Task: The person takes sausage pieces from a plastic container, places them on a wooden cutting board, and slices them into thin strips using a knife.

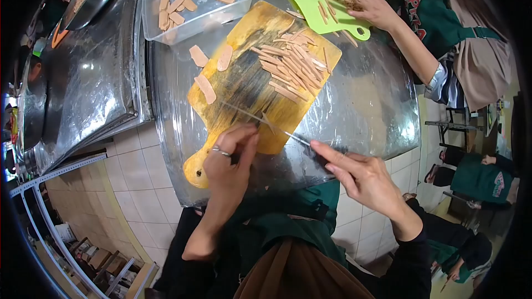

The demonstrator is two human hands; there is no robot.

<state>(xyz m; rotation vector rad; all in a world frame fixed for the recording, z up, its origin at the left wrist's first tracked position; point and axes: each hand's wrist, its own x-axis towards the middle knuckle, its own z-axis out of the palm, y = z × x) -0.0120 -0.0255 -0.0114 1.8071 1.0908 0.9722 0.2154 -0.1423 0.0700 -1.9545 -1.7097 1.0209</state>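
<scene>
My right hand (360, 174) grips a knife (296, 138), its thin blade pointing left across the wooden cutting board (244, 39). Over the near edge of the board, close to the blade, my left hand (233, 152) has its fingers curled together, and what they hold, if anything, is hidden. A small cut piece (267, 122) lies beside the blade. Pinkish-brown strips that look like sliced sausage (291, 66) are heaped on the board's far right. Flat slices (205, 88) of the same colour lie at its left edge, one partly off it.
A clear plastic tub (160, 34) with several tan pieces stands beyond the board. At the far right, a co-worker's hand (371, 5) rests on a green cutting board (310, 19) with chopped bits. A metal pan (105, 0) sits on the left-hand surface.
</scene>
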